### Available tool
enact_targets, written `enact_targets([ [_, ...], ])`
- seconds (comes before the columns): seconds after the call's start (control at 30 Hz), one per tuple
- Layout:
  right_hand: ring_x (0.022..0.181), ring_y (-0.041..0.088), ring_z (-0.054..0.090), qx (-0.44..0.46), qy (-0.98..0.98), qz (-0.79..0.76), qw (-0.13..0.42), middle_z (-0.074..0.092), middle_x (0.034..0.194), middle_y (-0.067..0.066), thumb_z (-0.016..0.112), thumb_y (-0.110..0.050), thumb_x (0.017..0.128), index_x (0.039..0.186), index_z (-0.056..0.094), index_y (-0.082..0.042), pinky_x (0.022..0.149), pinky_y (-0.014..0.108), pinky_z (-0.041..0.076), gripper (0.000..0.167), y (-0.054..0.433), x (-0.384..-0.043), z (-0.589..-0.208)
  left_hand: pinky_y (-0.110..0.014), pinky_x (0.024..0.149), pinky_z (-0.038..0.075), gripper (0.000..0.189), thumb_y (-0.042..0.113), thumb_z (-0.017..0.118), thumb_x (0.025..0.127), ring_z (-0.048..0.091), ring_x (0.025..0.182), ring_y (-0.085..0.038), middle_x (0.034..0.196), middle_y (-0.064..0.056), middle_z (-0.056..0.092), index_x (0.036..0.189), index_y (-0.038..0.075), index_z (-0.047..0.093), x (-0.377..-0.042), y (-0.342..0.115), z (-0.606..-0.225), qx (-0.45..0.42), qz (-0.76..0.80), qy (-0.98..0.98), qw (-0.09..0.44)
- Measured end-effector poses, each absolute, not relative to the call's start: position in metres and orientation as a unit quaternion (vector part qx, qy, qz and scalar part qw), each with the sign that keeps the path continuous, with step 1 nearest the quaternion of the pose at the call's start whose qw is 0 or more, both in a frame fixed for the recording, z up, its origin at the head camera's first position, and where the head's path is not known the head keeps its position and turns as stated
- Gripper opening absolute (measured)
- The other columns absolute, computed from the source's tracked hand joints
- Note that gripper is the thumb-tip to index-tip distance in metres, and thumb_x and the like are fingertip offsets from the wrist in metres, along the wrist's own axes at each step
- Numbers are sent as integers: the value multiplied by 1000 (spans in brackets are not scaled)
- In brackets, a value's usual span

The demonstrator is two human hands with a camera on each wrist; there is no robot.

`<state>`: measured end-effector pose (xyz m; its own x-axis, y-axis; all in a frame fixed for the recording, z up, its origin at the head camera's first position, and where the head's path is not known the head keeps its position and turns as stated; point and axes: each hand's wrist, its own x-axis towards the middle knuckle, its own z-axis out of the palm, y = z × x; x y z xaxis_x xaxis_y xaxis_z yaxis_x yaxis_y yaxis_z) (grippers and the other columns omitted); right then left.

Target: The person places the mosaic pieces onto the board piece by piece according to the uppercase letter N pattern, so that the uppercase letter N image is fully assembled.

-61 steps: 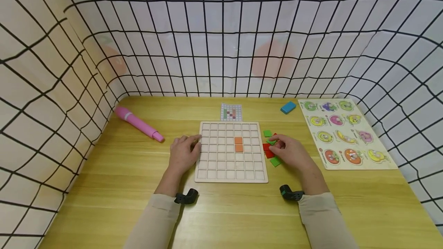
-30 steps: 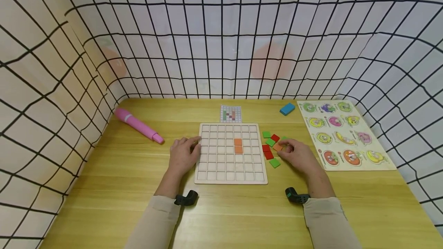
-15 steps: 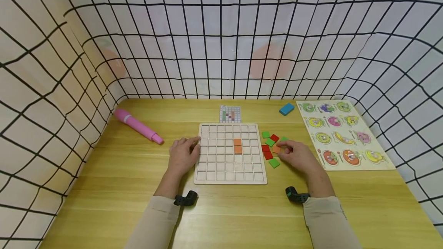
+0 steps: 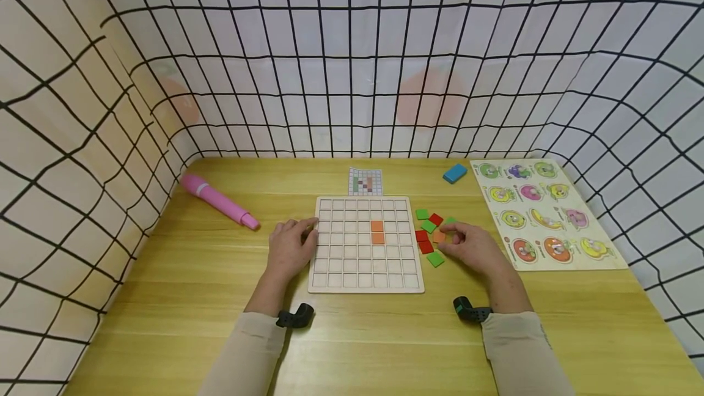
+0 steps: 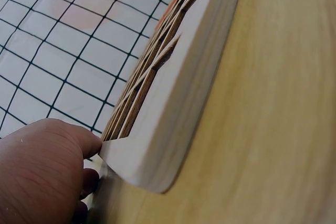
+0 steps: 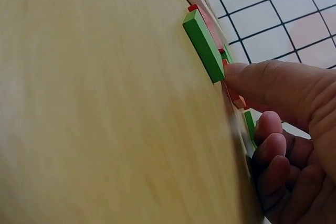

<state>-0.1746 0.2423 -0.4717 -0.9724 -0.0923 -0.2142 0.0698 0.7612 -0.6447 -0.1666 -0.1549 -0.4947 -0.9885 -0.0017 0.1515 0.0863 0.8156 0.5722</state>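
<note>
My left hand [image 4: 291, 246] rests against the left side of a pale wooden grid board [image 4: 352, 267], thumb and index finger touching its edge. In the left wrist view the thumb [image 5: 58, 142] meets the board's corner. Two orange tiles [image 4: 377, 232] fill neighbouring cells of the board. To the right of the board, my right hand [image 4: 473, 249] pinches a loose orange square tile [image 4: 438, 237] between thumb and index finger, low over the table. Around it lie red tiles [image 4: 426, 247] and several green tiles [image 4: 435, 259]. The right thumb partly hides the orange tile in the right wrist view.
A small printed grid card [image 4: 365, 182] lies behind the board. A blue block [image 4: 454, 173] sits at the back right, beside a fruit puzzle board [image 4: 550, 219]. A pink microphone-shaped object [image 4: 220, 201] lies at the left. Black-lined white curtains surround the table [image 4: 363, 347].
My right hand has shifted right from the red and green tiles to the orange tile, uncovering several tiles. During the last half second it has barely moved. My left hand has stayed at the board.
</note>
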Motion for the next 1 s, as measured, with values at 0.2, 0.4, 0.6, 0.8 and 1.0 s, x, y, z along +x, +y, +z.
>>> enact_targets([
  [0.2, 80, 22, 51, -7, 932, -342, 118, 57, 88, 5, 73, -29, 94, 130, 66, -10, 72, 34, 39, 41, 241, -174, -470, -48, 91, 36, 37, 32, 59, 99, 52, 99, -30, 107, -10, 69, 134, 23, 68, -166, -155, -494, -22, -304, -950, 73],
  [0.4, 80, 22, 50, -8, 934, -338, 118, 57, 88, 5, 73, -30, 94, 129, 67, -10, 72, 33, 39, 42, 240, -175, -471, -49, 92, 36, 37, 32, 60, 99, 52, 100, -30, 106, -9, 69, 134, 23, 68, -166, -155, -494, -23, -305, -949, 75],
  [0.6, 82, 21, 50, -9, 935, -335, 114, 56, 88, 5, 72, -31, 94, 129, 67, -8, 72, 33, 38, 42, 240, -175, -470, -49, 92, 37, 37, 31, 59, 100, 52, 101, -31, 106, -10, 69, 134, 23, 68, -166, -154, -493, -21, -305, -950, 71],
  [0.8, 84, 21, 50, -6, 933, -341, 115, 55, 90, 4, 71, -32, 96, 128, 68, -6, 74, 34, 39, 41, 240, -173, -470, -49, 93, 37, 37, 32, 58, 100, 53, 103, -31, 108, -10, 69, 134, 23, 68, -167, -154, -495, -18, -302, -951, 68],
  [1.0, 82, 21, 50, -14, 931, -346, 112, 57, 90, 5, 70, -31, 96, 127, 67, -4, 74, 33, 40, 41, 241, -173, -470, -50, 94, 37, 37, 32, 58, 100, 53, 105, -31, 110, -10, 69, 135, 24, 68, -166, -154, -493, -18, -299, -952, 64],
])
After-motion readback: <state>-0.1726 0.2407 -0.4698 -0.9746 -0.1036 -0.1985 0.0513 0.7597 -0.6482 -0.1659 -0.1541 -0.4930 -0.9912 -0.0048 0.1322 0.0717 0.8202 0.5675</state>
